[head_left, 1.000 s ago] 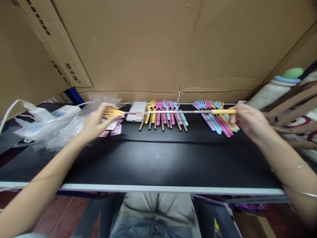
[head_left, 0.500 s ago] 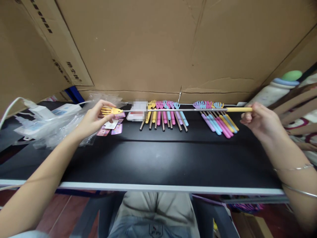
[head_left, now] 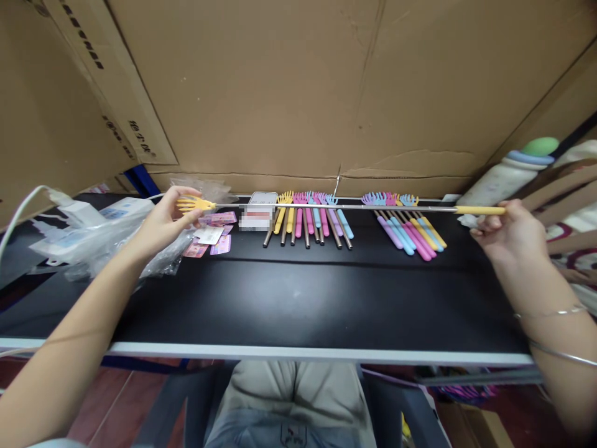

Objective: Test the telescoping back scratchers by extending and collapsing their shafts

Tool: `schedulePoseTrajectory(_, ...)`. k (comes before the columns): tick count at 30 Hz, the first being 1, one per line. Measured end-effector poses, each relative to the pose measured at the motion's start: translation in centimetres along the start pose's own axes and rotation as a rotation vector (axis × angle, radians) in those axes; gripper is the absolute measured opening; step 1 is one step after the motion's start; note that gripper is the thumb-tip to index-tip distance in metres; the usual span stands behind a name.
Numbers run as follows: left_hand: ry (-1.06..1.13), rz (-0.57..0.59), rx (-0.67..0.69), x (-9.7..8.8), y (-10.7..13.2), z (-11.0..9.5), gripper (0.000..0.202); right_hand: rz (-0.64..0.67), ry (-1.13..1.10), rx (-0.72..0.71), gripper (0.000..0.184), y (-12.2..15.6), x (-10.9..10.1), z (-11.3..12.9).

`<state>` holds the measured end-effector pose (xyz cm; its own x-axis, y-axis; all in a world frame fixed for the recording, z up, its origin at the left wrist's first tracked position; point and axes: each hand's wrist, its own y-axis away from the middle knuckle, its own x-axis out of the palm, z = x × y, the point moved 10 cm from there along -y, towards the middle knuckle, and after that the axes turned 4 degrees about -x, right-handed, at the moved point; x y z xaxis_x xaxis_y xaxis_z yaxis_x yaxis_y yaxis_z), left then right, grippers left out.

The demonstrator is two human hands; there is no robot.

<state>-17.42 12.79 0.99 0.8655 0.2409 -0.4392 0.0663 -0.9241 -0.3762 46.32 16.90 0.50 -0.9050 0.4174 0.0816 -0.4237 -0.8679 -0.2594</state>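
Note:
I hold a yellow telescopic back scratcher [head_left: 336,206] stretched out level above the black table [head_left: 298,298]. My left hand [head_left: 161,224] pinches its yellow claw head at the left. My right hand [head_left: 510,233] is closed round its yellow handle at the right. The thin metal rod spans between them, over two rows of folded scratchers. One row [head_left: 310,218] lies in the middle, in yellow, pink and blue. The other row [head_left: 408,221] lies to the right, in purple, blue, pink and yellow.
Clear plastic bags [head_left: 102,239] and a white charger with cable [head_left: 69,211] lie at the left. Small pink and white cards [head_left: 209,235] sit by my left hand. A cardboard wall [head_left: 298,93] stands behind. A bottle [head_left: 508,174] stands at the right.
The scratcher's rod has been drawn out longer. My right hand moved right with the handle and my left hand moved left with the claw head.

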Motion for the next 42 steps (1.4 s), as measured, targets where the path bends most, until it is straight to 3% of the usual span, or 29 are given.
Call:
schedulePoseTrajectory(3, -0.03, -0.043, -0.039, -0.3, 0.1, 0.2, 0.042, -0.056, -0.063, 0.086, 0.017, 1.3, 0.9, -0.4)
schedulePoseTrajectory(5, -0.033, -0.074, -0.086, -0.2, 0.3, 0.2, 0.039, 0.004, -0.063, 0.119, 0.017, 2.2, 2.7, -0.6)
schedulePoseTrajectory(8, -0.069, 0.011, -0.104, 2.0, 0.9, -0.6, 0.039, 0.154, -0.036, 0.131, 0.015, 3.5, 5.8, -1.0)
schedulePoseTrajectory(11, -0.129, 0.089, -0.105, 3.9, 1.6, -1.5, 0.04, 0.249, -0.02, 0.126, 0.018, 4.4, 7.7, -1.3)
schedulePoseTrajectory(19, -0.093, 0.04, -0.119, 3.5, 1.5, -1.9, 0.035, 0.362, 0.038, 0.126, 0.033, 5.1, 8.4, -1.3)
schedulePoseTrajectory(23, -0.064, 0.056, -0.108, 4.1, 1.1, -2.0, 0.037, 0.481, 0.075, 0.136, 0.039, 6.2, 9.6, -1.3)
schedulePoseTrajectory(26, -0.056, 0.115, -0.061, 5.8, 1.3, -2.9, 0.038, 0.638, 0.109, 0.143, 0.04, 7.6, 11.4, -1.6)
schedulePoseTrajectory(31, -0.153, 0.346, 0.037, 10.8, 2.7, -4.5, 0.032, 0.869, 0.205, 0.109, 0.036, 9.9, 13.8, -2.2)
schedulePoseTrajectory(34, -0.199, 0.369, 0.065, 11.8, 2.9, -4.9, 0.03, 0.89, 0.238, 0.028, 0.035, 10.1, 14.0, -1.7)
schedulePoseTrajectory(42, -0.331, 0.306, 0.068, 11.6, 2.6, -4.8, 0.031, 0.83, 0.337, -0.106, 0.031, 9.5, 13.3, -1.0)
